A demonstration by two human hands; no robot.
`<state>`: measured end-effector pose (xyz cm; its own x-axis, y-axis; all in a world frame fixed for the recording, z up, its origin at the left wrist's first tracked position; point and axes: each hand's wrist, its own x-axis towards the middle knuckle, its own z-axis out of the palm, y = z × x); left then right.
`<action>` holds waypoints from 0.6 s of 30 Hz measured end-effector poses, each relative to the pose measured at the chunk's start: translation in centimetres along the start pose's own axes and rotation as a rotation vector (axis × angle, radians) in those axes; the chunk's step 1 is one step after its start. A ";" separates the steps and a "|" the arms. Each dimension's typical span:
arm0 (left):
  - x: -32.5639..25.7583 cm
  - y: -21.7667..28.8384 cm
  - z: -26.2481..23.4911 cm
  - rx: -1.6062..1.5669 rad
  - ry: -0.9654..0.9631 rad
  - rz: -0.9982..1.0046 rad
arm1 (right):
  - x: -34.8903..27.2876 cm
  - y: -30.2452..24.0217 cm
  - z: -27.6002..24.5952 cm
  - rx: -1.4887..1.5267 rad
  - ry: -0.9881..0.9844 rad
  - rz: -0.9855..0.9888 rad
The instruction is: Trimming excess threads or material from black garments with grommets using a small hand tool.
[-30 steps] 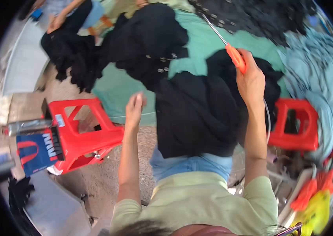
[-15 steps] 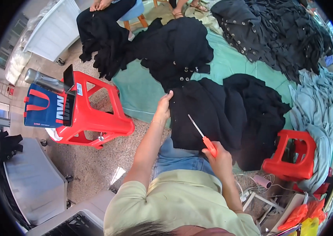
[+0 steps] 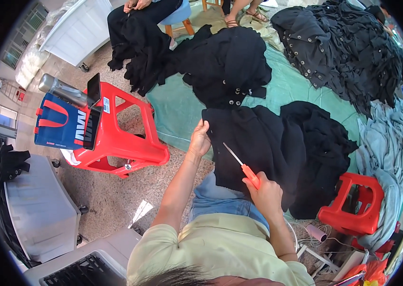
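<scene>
While the left hand (image 3: pixel 200 139) pinches the upper-left edge of the black fabric garment (image 3: pixel 253 148), grip pressed together on the cloth, the right hand (image 3: pixel 267 194) is closed around the orange handle of a thin metal-bladed tool (image 3: pixel 242 165), blade pointing up-left over the garment. Garment lies across the person's lap and out onto the teal floor sheet (image 3: pixel 301 90), touching a second dark heap on its right. 1 red plastic stool (image 3: pixel 115 138) stands left of the left hand, carrying a blue bag with red straps (image 3: pixel 56 124) and a grey metal flask (image 3: pixel 63 90). A 2nd red plastic stool (image 3: pixel 356 209) sits just right of the garment. Large pile of black garments (image 3: pixel 349 47) lies at the top right, well apart. Another person's legs show at the top edge.
</scene>
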<state>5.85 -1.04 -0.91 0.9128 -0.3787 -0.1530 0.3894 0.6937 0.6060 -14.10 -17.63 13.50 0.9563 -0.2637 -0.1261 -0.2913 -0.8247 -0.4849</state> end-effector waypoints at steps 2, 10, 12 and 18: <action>0.2 -0.1 0.4 -0.006 0.022 0.014 | 0.7 -0.2 -0.2 -0.014 0.019 -0.001; 1.5 -0.8 0.6 -0.114 0.014 -0.148 | 2.0 1.1 0.8 0.383 0.058 -0.042; 1.3 -1.0 0.6 -0.069 0.078 -0.182 | 2.0 1.6 0.6 0.428 0.051 -0.030; 0.3 -1.7 -0.4 -0.080 0.117 -0.188 | 2.1 4.7 2.2 0.595 -0.030 0.122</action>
<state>5.54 -2.06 -2.28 0.8295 -0.4355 -0.3498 0.5583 0.6658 0.4950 -13.40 -21.01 9.07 0.9198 -0.3170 -0.2311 -0.3434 -0.3656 -0.8651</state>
